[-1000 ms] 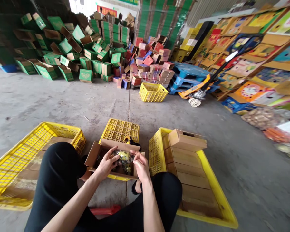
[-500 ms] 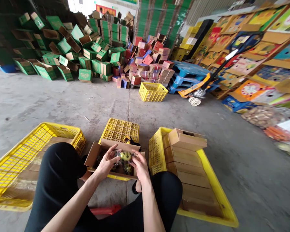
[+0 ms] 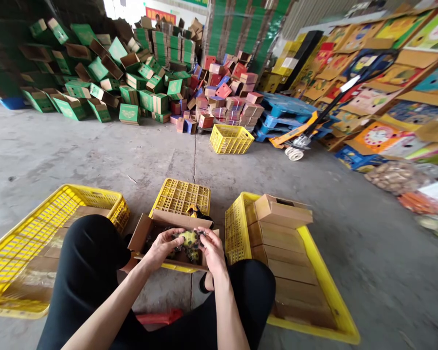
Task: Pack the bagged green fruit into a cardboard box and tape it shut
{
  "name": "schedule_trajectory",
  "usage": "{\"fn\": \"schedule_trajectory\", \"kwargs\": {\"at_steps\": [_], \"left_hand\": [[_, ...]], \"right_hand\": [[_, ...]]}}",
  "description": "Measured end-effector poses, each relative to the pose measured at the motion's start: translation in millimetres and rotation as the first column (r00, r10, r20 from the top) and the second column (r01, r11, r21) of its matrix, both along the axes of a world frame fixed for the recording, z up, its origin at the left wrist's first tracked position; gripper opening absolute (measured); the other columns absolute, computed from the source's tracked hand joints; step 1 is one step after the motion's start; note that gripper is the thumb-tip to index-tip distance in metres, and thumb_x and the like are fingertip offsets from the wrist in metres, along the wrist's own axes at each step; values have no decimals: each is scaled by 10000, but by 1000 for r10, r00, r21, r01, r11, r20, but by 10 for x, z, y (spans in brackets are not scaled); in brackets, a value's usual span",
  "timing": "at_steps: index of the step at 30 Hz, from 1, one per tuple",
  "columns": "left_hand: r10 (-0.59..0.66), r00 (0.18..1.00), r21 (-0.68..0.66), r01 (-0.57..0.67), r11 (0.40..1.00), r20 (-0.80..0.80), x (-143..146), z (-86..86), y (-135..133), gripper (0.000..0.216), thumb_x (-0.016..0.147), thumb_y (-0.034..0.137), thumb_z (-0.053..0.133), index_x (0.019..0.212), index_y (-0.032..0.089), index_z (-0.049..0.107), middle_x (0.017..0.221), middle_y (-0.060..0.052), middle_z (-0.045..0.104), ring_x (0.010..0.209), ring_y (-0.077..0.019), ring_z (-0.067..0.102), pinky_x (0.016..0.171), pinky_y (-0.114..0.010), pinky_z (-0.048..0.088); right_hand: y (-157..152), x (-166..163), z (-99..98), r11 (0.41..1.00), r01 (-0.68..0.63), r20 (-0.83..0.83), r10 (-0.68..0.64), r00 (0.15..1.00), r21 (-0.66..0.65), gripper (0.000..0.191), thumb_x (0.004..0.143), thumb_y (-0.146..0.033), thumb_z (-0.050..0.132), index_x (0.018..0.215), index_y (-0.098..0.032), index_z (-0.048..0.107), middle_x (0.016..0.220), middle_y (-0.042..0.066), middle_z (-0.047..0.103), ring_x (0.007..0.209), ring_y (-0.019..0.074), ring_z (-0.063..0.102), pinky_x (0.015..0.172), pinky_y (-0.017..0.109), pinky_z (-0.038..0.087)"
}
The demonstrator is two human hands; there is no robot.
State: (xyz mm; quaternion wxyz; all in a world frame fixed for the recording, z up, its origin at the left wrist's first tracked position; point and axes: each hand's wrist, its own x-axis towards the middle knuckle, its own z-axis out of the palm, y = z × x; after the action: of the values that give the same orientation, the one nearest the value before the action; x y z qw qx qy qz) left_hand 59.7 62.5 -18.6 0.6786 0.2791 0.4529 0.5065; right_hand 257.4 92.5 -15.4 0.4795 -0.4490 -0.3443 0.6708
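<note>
A yellow-green, fruit-like piece in clear film with dark spots (image 3: 190,237) is held between my two hands above an open cardboard box (image 3: 140,233). My left hand (image 3: 165,247) pinches its left end between thumb and fingers. At the right end, my right hand (image 3: 210,247) grips the dark-spotted film. Another spotted yellow-green piece (image 3: 192,254) lies in the box just below, beside dark contents too dim to make out. The box rests on an upturned yellow crate (image 3: 182,193) between my knees.
To my right, a yellow crate (image 3: 237,233) holds cardboard boxes (image 3: 290,262). Another yellow crate (image 3: 105,199) with cardboard stands left. A black-and-yellow tool (image 3: 195,212), kind unclear, lies behind the open box. Further off are a small yellow crate (image 3: 230,139) and a pallet jack (image 3: 306,133).
The wrapped piece has turned a little in my fingers and shows more dark spots. My fingers have shifted slightly on it; the boxes and crates stay put.
</note>
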Motion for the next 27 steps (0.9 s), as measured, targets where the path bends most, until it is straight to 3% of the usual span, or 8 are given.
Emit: {"fn": "schedule_trajectory", "kwargs": {"at_steps": [5, 9, 16, 21, 24, 27], "left_hand": [[39, 999, 31, -39, 999, 2, 14, 27, 1, 576, 646, 473, 978, 1090, 156, 796, 890, -57, 798, 637, -129, 651, 619, -226, 486], [37, 999, 21, -37, 999, 9, 32, 18, 22, 586, 641, 458, 983, 1105, 156, 789, 862, -53, 796, 664, -152, 682, 641, -235, 497], [82, 990, -84, -73, 994, 111, 62, -1, 4, 706, 635, 456, 992, 1244, 208, 736, 1189, -110, 774, 1065, -249, 743, 939, -329, 558], [31, 983, -169, 0, 986, 182, 9, 19, -40, 775, 701, 435, 972, 1391, 267, 662, 1277, -134, 746, 1101, -282, 752, 976, -395, 578], [34, 971, -193, 13, 981, 237, 0, 8, -25, 670, 738, 480, 941, 1318, 236, 708, 1233, -143, 765, 1022, -271, 776, 949, -403, 603], [25, 971, -165, 15, 986, 237, 1, -24, -5, 546, 718, 419, 965, 1168, 182, 767, 1201, -142, 777, 1014, -245, 771, 934, -352, 611]], "right_hand": [[5, 22, -19, 1000, 18, 77, -19, 997, 9, 497, 687, -540, 921, 1086, -270, 797, 1204, 78, 795, 1136, 308, 726, 851, 390, 612], [19, 42, -80, 998, 55, 116, -53, 992, -19, 491, 652, -560, 934, 1000, -236, 817, 1109, 81, 809, 1063, 313, 736, 844, 425, 631], [41, 60, -116, 987, 159, 114, -157, 981, -9, 511, 602, -585, 951, 939, -226, 816, 1048, 73, 808, 977, 290, 750, 830, 416, 633], [27, 65, -63, 992, 117, 114, -122, 986, 48, 447, 675, -587, 912, 959, -253, 825, 1075, 74, 815, 1050, 301, 744, 886, 416, 610], [14, 59, -33, 995, 85, 94, -89, 992, 50, 429, 683, -566, 909, 969, -257, 827, 1075, 79, 823, 1061, 313, 749, 915, 440, 600], [2, 51, 5, 996, 43, 74, -49, 996, 74, 388, 713, -552, 890, 955, -256, 828, 1076, 90, 825, 1065, 314, 752, 942, 447, 587]]}}
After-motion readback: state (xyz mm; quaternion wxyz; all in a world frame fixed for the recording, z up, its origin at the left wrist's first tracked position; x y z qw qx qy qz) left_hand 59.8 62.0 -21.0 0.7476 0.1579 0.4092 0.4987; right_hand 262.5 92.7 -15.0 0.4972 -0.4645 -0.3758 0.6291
